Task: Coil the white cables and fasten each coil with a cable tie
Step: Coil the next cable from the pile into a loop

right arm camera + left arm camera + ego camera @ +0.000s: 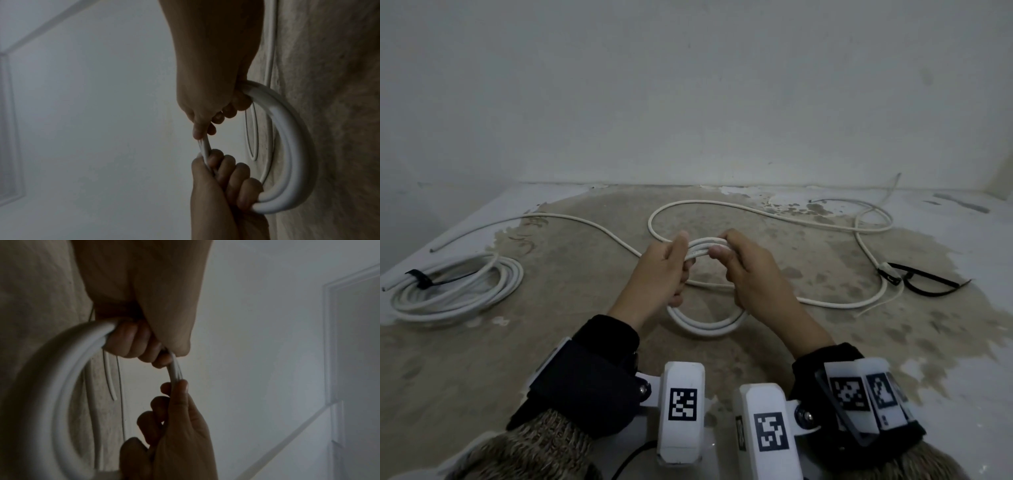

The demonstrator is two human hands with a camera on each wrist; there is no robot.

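Note:
Both of my hands hold a small coil of white cable (707,323) just above the floor at the centre. My left hand (683,258) grips its left side, thumb on top and fingers curled under the strands. The right hand (722,251) pinches the top strands and curls round the right side. The left wrist view shows the left hand (156,353), the coil (61,369) and the right hand (174,402). The right wrist view shows the right hand (205,126), the left hand (222,175) and the coil (292,146). The rest of the cable (756,210) trails in loose loops behind.
A finished white coil (458,291) bound by a black cable tie (421,279) lies at the left. Loose black cable ties (928,286) lie at the right, by a cable end. The worn concrete floor (585,308) meets a white wall (688,102) behind.

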